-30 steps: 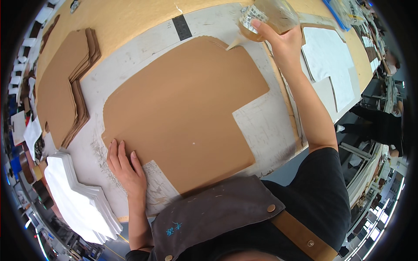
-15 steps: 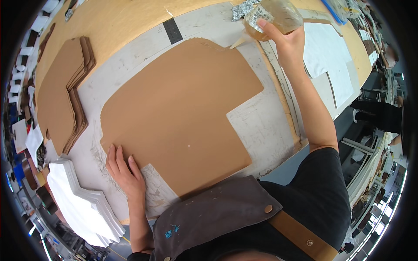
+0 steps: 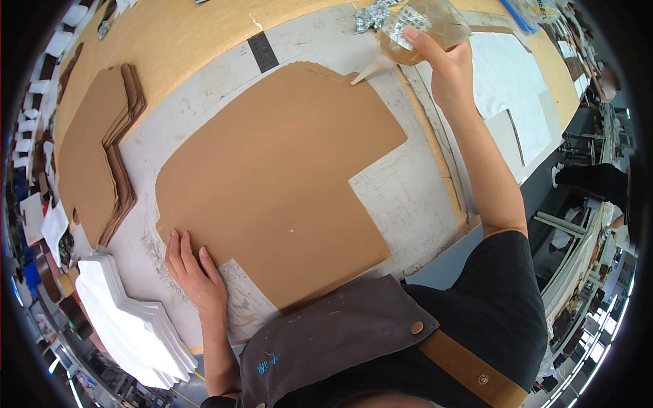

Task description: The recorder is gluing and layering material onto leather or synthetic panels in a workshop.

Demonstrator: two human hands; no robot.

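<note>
A large brown panel (image 3: 272, 170), leather-like and with notched corners, lies flat in front of me. My right hand (image 3: 450, 71) grips a clear squeeze bottle (image 3: 449, 26) of amber liquid, tilted over the panel's far right corner. Its pale pointed nozzle (image 3: 369, 71) meets the panel's edge there; whether the tip touches cannot be made out. A thin glossy line runs along the far edge, left of the nozzle. Near the panel's left edge, my left hand (image 3: 197, 275) rests with fingers stretched out, the fingertips on the brown surface.
Stacked brown pieces (image 3: 92, 156) lie at the left, with a stack of white pieces (image 3: 129, 319) nearer me. A dark strip (image 3: 263, 52) and crumpled foil (image 3: 373, 16) are on the far side. White sheets (image 3: 513, 95) lie at the right. Another person (image 3: 592, 183) stands beyond.
The nozzle tip has shifted slightly toward me at the panel's far right edge. My left hand stays in place on the panel. The whole view has moved a little.
</note>
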